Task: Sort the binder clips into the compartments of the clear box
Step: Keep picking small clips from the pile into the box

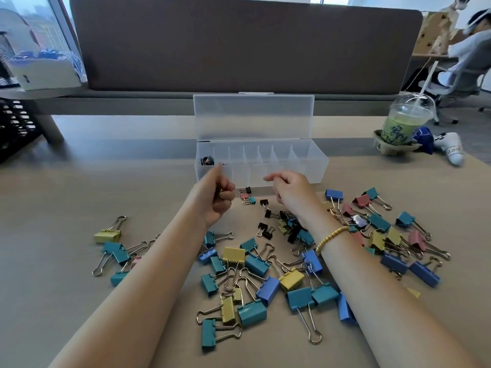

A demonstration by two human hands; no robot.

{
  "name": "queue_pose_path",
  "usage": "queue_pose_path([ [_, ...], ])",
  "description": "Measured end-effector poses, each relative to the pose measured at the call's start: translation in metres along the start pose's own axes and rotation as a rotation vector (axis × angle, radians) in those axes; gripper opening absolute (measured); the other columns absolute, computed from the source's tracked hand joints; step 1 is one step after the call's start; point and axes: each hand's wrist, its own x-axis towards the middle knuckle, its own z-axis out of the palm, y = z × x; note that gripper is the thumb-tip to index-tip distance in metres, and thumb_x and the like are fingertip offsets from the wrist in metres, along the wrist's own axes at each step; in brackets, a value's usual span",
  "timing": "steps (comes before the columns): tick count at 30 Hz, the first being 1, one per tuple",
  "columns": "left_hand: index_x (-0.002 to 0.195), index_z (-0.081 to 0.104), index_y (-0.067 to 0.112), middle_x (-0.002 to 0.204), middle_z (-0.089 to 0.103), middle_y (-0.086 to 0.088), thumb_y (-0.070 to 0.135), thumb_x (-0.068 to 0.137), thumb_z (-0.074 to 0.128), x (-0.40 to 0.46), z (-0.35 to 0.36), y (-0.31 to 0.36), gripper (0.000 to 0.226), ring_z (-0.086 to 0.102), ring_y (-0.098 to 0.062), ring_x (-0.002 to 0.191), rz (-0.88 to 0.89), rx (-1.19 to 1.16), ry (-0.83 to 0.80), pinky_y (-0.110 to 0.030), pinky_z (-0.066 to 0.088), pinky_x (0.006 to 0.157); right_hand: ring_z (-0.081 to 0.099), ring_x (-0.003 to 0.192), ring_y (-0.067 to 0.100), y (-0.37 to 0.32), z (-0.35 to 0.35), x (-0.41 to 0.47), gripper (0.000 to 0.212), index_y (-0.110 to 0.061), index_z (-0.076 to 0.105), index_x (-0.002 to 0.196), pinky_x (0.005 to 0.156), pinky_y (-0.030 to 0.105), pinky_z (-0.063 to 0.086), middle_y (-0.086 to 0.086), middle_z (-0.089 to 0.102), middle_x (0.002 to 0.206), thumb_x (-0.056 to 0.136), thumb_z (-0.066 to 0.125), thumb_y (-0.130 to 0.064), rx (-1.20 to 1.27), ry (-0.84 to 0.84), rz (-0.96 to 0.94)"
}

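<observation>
Clear box (pixel 316 166) open at mid worktop (pixel 79 187), lid upright, a few small clips (pixel 206 160) in leftmost compartment. Left hand (pixel 218 197) curled in a fist just before box's left end, something small possibly in its grip, hard to tell. Right hand (pixel 292 192) loosely curled, holding nothing, beaded bracelet (pixel 330 238) on wrist. Binder clips (pixel 255 264) in teal, blue, yellow, pink, black scattered beneath both forearms. Iced green drink (pixel 400 128) at far right

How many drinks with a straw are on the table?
1. The cup of green drink stands in a cardboard holder near the far right edge of the table, to the right of the clear box. No other drink shows.
</observation>
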Motion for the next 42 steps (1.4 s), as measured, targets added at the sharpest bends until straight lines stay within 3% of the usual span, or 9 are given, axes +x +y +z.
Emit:
queue_pose_path([
  [5,0.106,0.056,0.008,0.058,0.045,0.002,0.014,0.098,0.041,0.002,0.001,-0.003,0.018,0.041,-0.002,0.039,0.037,0.262,0.048,-0.01,0.031,0.032,0.048,0.049,0.002,0.002,0.002,0.0,0.027,-0.013,0.062,0.112,0.045,0.012,0.036,-0.005,0.064,0.083,0.1,0.037,-0.013,-0.239,0.025,-0.041],
  [8,0.122,0.055,0.017,0.072,0.054,0.003,0.021,0.099,0.038,0.01,0.0,-0.007,0.029,0.045,-0.011,0.052,0.266,0.938,0.192,-0.02,0.038,0.045,0.045,0.053,0.006,0.002,-0.001,0.001,0.032,-0.016,0.059,0.119,0.045,0.013,0.034,-0.008,0.06,0.083,0.101,0.034,-0.013,-0.31,0.007,-0.032],
  [11,0.131,0.048,0.022,0.111,0.065,-0.003,0.037,0.097,0.04,0.012,-0.001,-0.013,0.037,0.063,-0.021,0.092,0.46,1.718,0.202,-0.031,0.051,0.074,0.054,0.064,0.01,0.003,0.002,0.0,0.032,-0.016,0.055,0.122,0.053,0.018,0.039,-0.004,0.06,0.097,0.101,0.032,-0.012,-0.565,-0.029,-0.094],
  [14,0.127,0.047,0.023,0.114,0.063,-0.006,0.043,0.096,0.04,0.012,0.002,-0.019,0.037,0.061,-0.023,0.099,0.465,2.012,0.122,-0.033,0.049,0.074,0.059,0.082,0.02,0.006,0.01,-0.002,0.022,-0.01,0.052,0.116,0.064,0.027,0.043,0.007,0.065,0.102,0.098,0.039,-0.008,-0.878,-0.057,-0.196],
  [19,0.113,0.046,0.014,0.108,0.063,-0.01,0.037,0.094,0.047,0.014,0.004,-0.02,0.03,0.06,-0.024,0.093,0.423,1.951,0.065,-0.032,0.05,0.076,0.06,0.084,0.024,0.001,0.014,-0.004,0.034,-0.009,0.047,0.112,0.064,0.032,0.043,0.008,0.063,0.095,0.096,0.045,-0.04,-1.023,-0.085,-0.243],
  [23,0.126,0.033,0.005,0.111,0.063,-0.015,0.049,0.088,0.052,0.012,0.004,-0.018,0.061,0.062,-0.025,0.096,0.348,1.978,0.131,-0.03,0.048,0.071,0.061,0.089,0.026,-0.001,0.015,-0.007,0.053,-0.007,0.044,0.115,0.063,0.03,0.04,0.009,0.063,0.099,0.089,0.05,-0.053,-1.048,-0.088,-0.203],
  [27,0.125,0.037,0.002,0.119,0.059,-0.016,0.054,0.09,0.043,0.013,0.002,-0.016,0.063,0.059,-0.029,0.105,0.265,2.111,0.164,-0.036,0.05,0.079,0.058,0.08,0.023,-0.002,0.016,-0.01,0.033,-0.009,0.044,0.114,0.062,0.03,0.037,0.007,0.061,0.091,0.097,0.045,-0.037,-1.077,-0.091,-0.24],
  [35,0.117,0.04,0.002,0.106,0.063,-0.016,0.02,0.1,0.031,0.014,0.0,-0.019,0.027,0.061,-0.031,0.091,0.355,2.168,0.089,-0.038,0.05,0.073,0.051,0.07,0.022,0.001,0.014,-0.007,0.028,-0.003,0.044,0.114,0.053,0.028,0.037,0.009,0.06,0.087,0.099,0.041,-0.027,-1.102,-0.12,-0.221],
  [42,0.124,0.035,0.003,0.108,0.064,-0.015,0.061,0.087,0.043,0.014,0.009,-0.02,0.07,0.063,-0.029,0.095,0.309,2.086,0.21,-0.034,0.049,0.069,0.051,0.069,0.018,-0.004,0.008,-0.005,0.027,-0.005,0.054,0.107,0.06,0.03,0.041,0.006,0.058,0.082,0.097,0.043,-0.028,-0.656,-0.053,-0.149],
])
